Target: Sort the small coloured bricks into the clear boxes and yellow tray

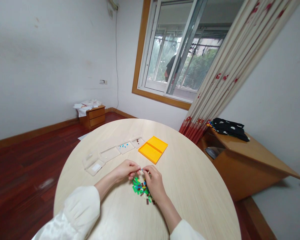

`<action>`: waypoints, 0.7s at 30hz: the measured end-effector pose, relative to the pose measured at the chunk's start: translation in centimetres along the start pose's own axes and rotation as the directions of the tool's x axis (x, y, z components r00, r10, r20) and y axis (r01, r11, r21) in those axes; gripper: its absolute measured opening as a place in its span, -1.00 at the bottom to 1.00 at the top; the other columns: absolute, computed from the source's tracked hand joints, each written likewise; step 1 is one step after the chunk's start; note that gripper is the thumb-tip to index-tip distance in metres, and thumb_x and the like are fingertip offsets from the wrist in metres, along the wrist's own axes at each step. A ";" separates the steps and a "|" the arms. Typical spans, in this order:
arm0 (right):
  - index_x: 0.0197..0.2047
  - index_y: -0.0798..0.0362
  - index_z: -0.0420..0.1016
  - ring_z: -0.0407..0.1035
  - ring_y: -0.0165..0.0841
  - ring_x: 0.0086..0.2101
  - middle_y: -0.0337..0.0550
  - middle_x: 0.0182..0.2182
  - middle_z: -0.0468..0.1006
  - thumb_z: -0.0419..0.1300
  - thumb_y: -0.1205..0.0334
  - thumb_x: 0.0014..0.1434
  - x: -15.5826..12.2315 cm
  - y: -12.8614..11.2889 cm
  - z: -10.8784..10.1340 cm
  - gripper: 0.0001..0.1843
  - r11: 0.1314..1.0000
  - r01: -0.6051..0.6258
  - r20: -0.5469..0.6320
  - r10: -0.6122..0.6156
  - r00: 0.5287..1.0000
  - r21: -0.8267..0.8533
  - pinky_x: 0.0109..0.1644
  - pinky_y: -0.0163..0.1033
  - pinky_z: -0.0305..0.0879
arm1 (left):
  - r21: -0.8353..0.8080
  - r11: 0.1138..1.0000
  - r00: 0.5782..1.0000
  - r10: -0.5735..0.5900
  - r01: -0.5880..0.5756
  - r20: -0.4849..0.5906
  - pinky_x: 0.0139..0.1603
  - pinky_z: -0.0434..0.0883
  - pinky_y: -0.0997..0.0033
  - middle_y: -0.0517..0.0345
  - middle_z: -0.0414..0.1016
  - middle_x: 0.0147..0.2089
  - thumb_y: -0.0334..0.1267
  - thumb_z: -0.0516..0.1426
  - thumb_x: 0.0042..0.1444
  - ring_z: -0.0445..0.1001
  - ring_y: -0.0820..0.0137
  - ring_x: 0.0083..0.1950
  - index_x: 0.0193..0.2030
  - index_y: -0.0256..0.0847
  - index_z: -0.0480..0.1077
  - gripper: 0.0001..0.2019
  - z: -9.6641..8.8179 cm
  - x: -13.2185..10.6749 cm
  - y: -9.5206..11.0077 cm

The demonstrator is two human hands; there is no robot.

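Over the table's middle, my left hand point(125, 170) and my right hand point(154, 182) meet at the fingertips, both closed in a pinch. A tiny blue building brick point(141, 169) shows between them; its exact shape is too small to make out. Just below the fingers lies a loose pile of small bricks point(139, 188) in green, blue, yellow, white and brown, partly hidden by my right hand. Beyond my hands, a clear plastic tray point(118, 149) holds several blue bricks point(124, 146). The clear tray beside it contains a few brown bricks point(137, 141).
An orange two-section tray point(161, 139) lies beyond my right hand on the round table point(195, 186). Further left are another clear tray point(110, 154) and an open clear box point(91, 169). A wooden cabinet point(236, 166) stands to the right, with a curtain point(225, 66) behind.
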State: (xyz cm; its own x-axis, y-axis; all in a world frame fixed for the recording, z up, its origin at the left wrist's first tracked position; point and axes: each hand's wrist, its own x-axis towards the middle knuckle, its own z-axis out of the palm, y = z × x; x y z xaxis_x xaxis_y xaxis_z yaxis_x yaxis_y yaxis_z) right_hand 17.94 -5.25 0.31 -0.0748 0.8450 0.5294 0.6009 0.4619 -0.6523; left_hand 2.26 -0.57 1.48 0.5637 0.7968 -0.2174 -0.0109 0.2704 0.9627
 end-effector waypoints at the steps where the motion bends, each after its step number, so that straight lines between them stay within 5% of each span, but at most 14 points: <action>1: -0.39 0.05 0.43 0.37 -0.34 -0.37 -0.15 -0.44 0.47 0.03 0.36 0.17 0.0 0.0 0.1 -0.82 1.000 0.005 0.005 -0.005 1.000 0.007 -0.27 -0.28 0.30 | 0.013 1.000 1.000 -0.002 0.002 0.008 -0.67 0.00 0.56 0.35 0.14 -0.77 -0.03 0.28 -0.21 0.09 0.62 -0.73 -0.54 -0.36 0.41 -0.64 0.1 0.0 0.0; 11: -0.38 0.05 0.46 0.39 -0.35 -0.35 -0.15 -0.42 0.50 0.05 0.33 0.18 -0.1 0.0 0.1 -0.82 0.998 0.012 0.009 -0.013 1.000 0.059 -0.26 -0.28 0.32 | 0.005 1.000 0.999 0.016 -0.016 -0.039 -0.67 0.07 0.56 0.29 0.21 -0.75 -0.12 0.29 -0.25 0.14 0.58 -0.70 -0.55 -0.34 0.42 -0.72 0.1 0.4 -0.6; 14: -0.36 0.06 0.46 0.39 -0.35 -0.35 -0.13 -0.40 0.51 0.05 0.31 0.17 -0.1 0.1 0.1 -0.83 0.998 0.005 -0.001 -0.005 1.000 0.067 -0.25 -0.28 0.33 | -0.036 0.997 0.985 0.065 -0.072 -0.158 -0.69 0.07 0.58 0.23 0.33 -0.66 -0.19 0.30 -0.27 0.10 0.64 -0.70 -0.54 -0.36 0.40 -0.74 -0.7 1.1 -0.2; 16: -0.36 0.07 0.46 0.39 -0.35 -0.35 -0.12 -0.40 0.51 0.06 0.31 0.17 -0.1 0.2 0.1 -0.84 0.998 0.002 -0.002 -0.002 1.000 0.066 -0.25 -0.27 0.34 | -0.055 0.988 0.944 0.118 -0.142 -0.307 -0.70 0.07 0.60 0.18 0.38 -0.60 -0.25 0.29 -0.26 0.10 0.66 -0.70 -0.53 -0.37 0.39 -0.77 -1.6 1.8 0.6; 21: -0.37 0.07 0.46 0.40 -0.34 -0.37 -0.11 -0.41 0.51 0.07 0.33 0.14 -0.1 0.2 0.1 -0.85 0.999 0.007 -0.005 -0.007 1.000 0.052 -0.28 -0.26 0.35 | 0.020 0.968 0.754 0.209 -0.251 -0.623 -0.71 0.15 0.62 0.17 0.43 -0.53 -0.40 0.20 -0.14 0.19 0.66 -0.72 -0.41 -0.40 0.41 -0.88 -4.0 3.7 2.4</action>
State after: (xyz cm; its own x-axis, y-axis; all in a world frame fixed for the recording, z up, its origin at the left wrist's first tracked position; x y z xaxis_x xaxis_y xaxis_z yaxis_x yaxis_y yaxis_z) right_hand 18.03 -5.20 0.06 -0.0746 0.8404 0.5368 0.5583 0.4812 -0.6758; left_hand 0.99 5.22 2.34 -0.0919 0.9938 -0.0633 -0.1353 0.0505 0.9895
